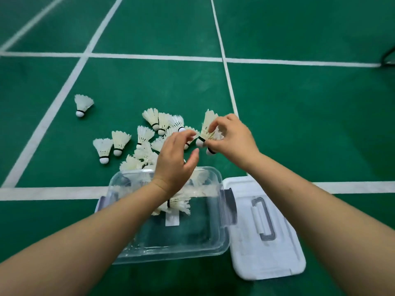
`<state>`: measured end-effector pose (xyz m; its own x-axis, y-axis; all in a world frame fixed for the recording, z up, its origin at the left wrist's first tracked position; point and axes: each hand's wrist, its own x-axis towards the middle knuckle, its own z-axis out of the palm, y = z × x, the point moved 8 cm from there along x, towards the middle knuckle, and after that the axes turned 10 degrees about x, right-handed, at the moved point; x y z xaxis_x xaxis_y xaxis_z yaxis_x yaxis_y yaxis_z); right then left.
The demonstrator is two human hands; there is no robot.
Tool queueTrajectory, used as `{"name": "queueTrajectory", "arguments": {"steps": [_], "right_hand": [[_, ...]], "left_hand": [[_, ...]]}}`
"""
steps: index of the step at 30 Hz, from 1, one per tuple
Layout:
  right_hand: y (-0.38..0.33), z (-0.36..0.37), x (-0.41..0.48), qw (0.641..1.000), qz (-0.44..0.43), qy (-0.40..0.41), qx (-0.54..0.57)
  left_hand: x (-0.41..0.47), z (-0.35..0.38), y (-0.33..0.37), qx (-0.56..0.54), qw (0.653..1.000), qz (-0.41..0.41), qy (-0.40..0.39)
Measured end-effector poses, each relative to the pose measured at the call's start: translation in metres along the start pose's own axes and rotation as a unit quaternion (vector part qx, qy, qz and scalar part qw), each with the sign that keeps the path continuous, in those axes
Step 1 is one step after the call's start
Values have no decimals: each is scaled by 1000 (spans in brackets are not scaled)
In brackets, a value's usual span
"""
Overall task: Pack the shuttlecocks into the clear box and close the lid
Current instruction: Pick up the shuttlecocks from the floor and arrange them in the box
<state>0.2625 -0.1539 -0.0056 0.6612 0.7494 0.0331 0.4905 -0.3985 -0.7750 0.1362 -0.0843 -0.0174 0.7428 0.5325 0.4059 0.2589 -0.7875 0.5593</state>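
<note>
Packing under way on a badminton court: nearest the camera, the clear box (171, 252) stands open on the green floor (299, 124), and its white lid (277, 259) lies flat just to the right, handle side up. A few packed shuttlecocks (178, 205) lie at the far end of the box; the near part shows bare bottom.

Above the far rim hovers the left hand (174, 161). Its grip is spread, with fingers loosely curled, thumb apart and nothing visibly held. Just right of it, the right hand (234, 139) has its grip pinched on a shuttlecock (208, 126), taken at the feather skirt with the cork pointing down and left. A second cork shows under the hand, though how it is held cannot be made out.

Beyond the box, the loose pile (147, 135) of feathered shuttlecocks lies on the floor, several overlapping. A lone shuttlecock (83, 104) rests well apart at far left.

These are likely featherweight and easily crushed: the skirts are stiff but brittle and will probably snag on one another in a heap. The safer hold is a light pinch low on the skirt or at the firm cork. Most of the job looks to remain, with the lid to be fitted last.
</note>
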Motion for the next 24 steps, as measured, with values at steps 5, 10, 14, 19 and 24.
{"name": "queueTrajectory", "arguments": {"steps": [5, 10, 14, 19, 24], "right_hand": [[-40, -16, -56, 997, -2, 6, 70], [-45, -1, -95, 996, -2, -25, 86], [-37, 25, -110, 993, -9, -63, 103], [-25, 42, -111, 987, -32, -125, 94], [-10, 31, -105, 992, -26, -57, 113]], "left_hand": [[-22, -35, 24, -34, 999, 10, 16], [-42, -28, 24, -55, 992, -43, -106], [-60, -11, 5, -126, 971, -107, -175], [-63, 4, -19, -218, 941, -161, -205], [-69, 7, -41, -139, 961, -174, -166]]}}
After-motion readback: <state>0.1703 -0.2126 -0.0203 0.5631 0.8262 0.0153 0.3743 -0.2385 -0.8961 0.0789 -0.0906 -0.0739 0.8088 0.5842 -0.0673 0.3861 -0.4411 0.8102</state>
